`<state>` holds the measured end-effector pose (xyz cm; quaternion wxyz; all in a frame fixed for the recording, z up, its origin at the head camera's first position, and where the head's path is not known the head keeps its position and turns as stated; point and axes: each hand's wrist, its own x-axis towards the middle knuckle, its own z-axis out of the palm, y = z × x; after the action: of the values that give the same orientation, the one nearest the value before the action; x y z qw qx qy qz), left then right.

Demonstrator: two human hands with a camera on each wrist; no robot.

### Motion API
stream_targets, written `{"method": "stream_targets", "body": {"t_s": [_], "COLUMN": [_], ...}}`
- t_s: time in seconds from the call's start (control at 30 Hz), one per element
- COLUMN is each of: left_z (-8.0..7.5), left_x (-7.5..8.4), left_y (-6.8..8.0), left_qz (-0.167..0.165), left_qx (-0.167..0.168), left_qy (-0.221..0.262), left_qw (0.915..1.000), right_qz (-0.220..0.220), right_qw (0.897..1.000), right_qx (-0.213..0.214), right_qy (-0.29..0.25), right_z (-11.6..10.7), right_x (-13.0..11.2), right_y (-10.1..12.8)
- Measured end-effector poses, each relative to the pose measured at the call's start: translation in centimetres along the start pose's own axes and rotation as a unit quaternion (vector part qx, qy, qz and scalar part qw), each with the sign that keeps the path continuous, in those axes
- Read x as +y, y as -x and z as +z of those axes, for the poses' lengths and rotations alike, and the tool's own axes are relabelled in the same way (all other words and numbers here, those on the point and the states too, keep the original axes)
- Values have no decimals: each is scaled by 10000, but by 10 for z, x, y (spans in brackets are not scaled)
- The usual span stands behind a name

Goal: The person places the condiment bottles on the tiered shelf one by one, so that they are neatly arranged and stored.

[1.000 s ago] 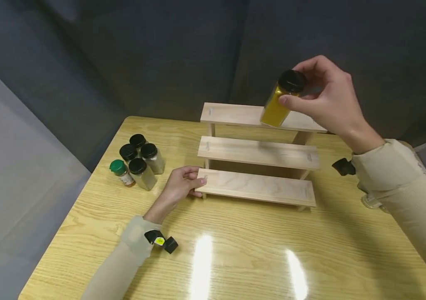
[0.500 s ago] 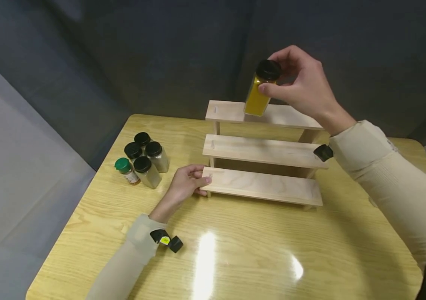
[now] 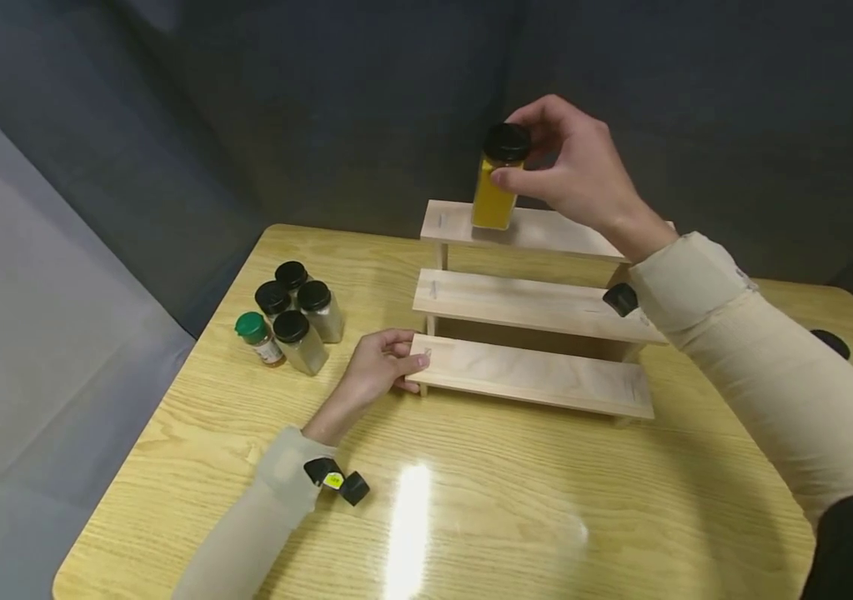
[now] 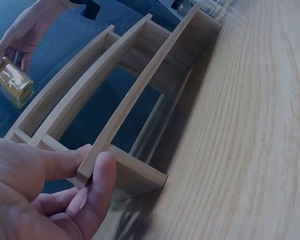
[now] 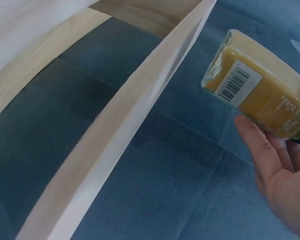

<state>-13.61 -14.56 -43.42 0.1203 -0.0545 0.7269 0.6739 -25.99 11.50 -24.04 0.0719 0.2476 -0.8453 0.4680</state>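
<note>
Overhead, the right hand (image 3: 579,171) pinched a yellow jar (image 3: 495,185) by its cap above the rack's (image 3: 531,304) top shelf, seemingly clear of it; the left hand (image 3: 379,368) gripped the bottom shelf's end.

Five spice jars (image 3: 291,321), one green-capped, stand clustered on the wooden table (image 3: 509,500).

Spice jar (image 3: 493,190): yellow powder, black cap, white barcode label (seen from the right wrist). Stepped rack (image 3: 531,304): pale unfinished wood. Table (image 3: 516,517): yellow-tan wood grain, glossy. Four jars (image 3: 298,312): black caps, beige contents; one small jar (image 3: 258,337): green cap. Sleeves (image 3: 764,375): cream. Backdrop (image 3: 171,100): dark grey-blue.
</note>
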Motion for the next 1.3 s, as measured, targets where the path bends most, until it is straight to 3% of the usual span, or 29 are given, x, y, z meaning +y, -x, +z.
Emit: {"method": "stream_targets", "body": {"t_s": [0.5, 1.3], "left_z": [2, 1], "left_x": [-2, 3], "left_y": [2, 6], "left_qz": [-86, -81], "left_qx": [-25, -99], "left_qy": [111, -43], "left_qw": [9999, 9999], "right_qz": [240, 482], "right_qw": [9996, 9987], "right_qx": [-122, -131], "right_qy": [48, -129], "right_z": [7, 8], "right_x": [13, 12], "right_y": [0, 6]}}
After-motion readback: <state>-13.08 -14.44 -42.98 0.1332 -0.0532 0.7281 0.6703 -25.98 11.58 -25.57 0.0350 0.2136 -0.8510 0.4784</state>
